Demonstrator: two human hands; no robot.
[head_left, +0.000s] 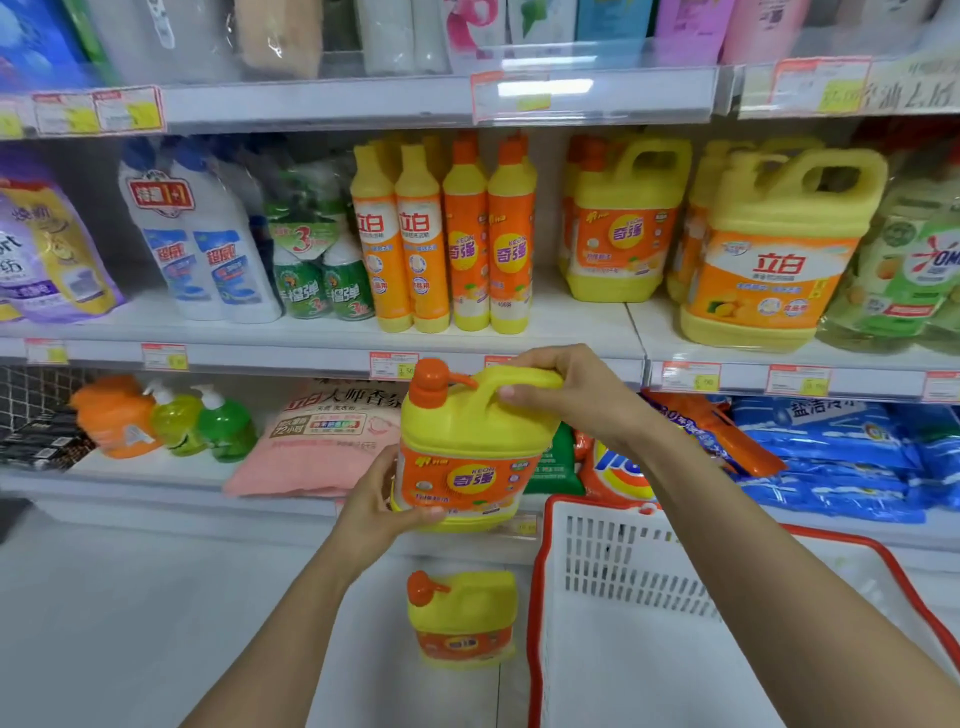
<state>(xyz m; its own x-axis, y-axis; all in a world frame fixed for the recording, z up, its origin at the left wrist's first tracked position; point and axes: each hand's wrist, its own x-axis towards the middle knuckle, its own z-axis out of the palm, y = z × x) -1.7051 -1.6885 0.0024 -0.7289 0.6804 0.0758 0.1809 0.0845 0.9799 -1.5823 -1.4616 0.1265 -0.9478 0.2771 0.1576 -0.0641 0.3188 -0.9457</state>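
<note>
Nearest: white basket (623, 566) with a red rim, low right, beside the right forearm.
On the floor just left of it stands a second jug (464, 618), yellow with an orange pump; its label is too blurred to read.

Held jug (462, 441): in the air in front of the lowest shelf, upright, above the floor jug and left of the basket. Yellow body, orange pump (431, 382). The orange label reads "奇强" under "KEON".
- Right hand (566, 389): grip closed round the top handle, fingers curled over it.
- Left hand (379, 499): grip at the lower left corner, thumb across the label's edge, fingers under the base.

Lowest shelf, behind the jug: a pink bag (322, 436) marked "立白", green pump bottles (223, 426) to its left, blue packs (831, 452) to the right with white writing I can't make out.

Middle shelf:
- White bottles (208, 239) with a red "1+1" tag.
- Slim bottles (395, 244) marked "立白", touching two slim ones marked "奇强".
- A matching "奇强" handled jug (623, 228).
- A bigger "立白" jug (769, 260).
- A green bag (930, 260) at the far right showing "OM".

Price tags (393, 365) along the shelf edge, figures blurred.

Top shelf: soft-focus packs, nothing legible.
</note>
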